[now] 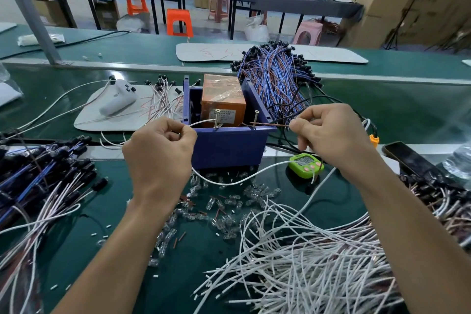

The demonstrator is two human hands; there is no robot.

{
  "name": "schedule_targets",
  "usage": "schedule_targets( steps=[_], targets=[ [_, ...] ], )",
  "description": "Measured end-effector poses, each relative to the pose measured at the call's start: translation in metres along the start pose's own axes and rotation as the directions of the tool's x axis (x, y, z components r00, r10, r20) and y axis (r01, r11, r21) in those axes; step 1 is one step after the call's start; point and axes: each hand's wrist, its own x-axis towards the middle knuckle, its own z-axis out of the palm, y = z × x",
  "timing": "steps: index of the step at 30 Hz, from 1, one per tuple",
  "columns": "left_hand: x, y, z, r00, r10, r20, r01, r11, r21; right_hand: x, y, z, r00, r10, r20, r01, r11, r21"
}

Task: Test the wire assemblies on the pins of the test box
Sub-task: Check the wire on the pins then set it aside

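Test box [226, 145]: blue, open-topped, on the worktop [382, 109], two upright pins on its near rim.
Left hand [159, 150]: I pinch a white wire [201, 123], its tip at the left pin [217, 118].
Right hand [331, 135]: I pinch a brown wire [267, 124], laid across the right pin [255, 120].
Green timer [305, 164]: just right of the box.

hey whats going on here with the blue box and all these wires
A person is testing a wire assembly on the blue test box. The left hand pinches a white wire whose end reaches the left pin. The right hand pinches a brown wire laid against the right pin. Loose white wires and small clear bulbs lie on the bench in front of the box.
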Motion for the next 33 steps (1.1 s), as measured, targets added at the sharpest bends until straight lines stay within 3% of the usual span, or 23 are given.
schedule_targets(
  steps=[3, 27, 33],
  targets=[
    [0.000, 0.000, 0.000, 1.000, -0.006, 0.000, 0.006, 1.000, -0.001, -0.004, 0.000, 0.000, 0.999, -0.020, 0.026, 0.018, 0.997, 0.071],
    [0.000, -0.004, 0.003, 1.000, -0.022, 0.004, 0.022, 1.000, -0.002, 0.003, 0.000, 0.012, 1.000, 0.028, -0.013, -0.027, 0.999, 0.024],
    [0.001, -0.008, 0.005, 1.000, -0.012, 0.000, 0.012, 1.000, -0.003, -0.012, 0.003, 0.005, 0.999, 0.000, 0.050, -0.004, 0.997, 0.073]
  ],
)
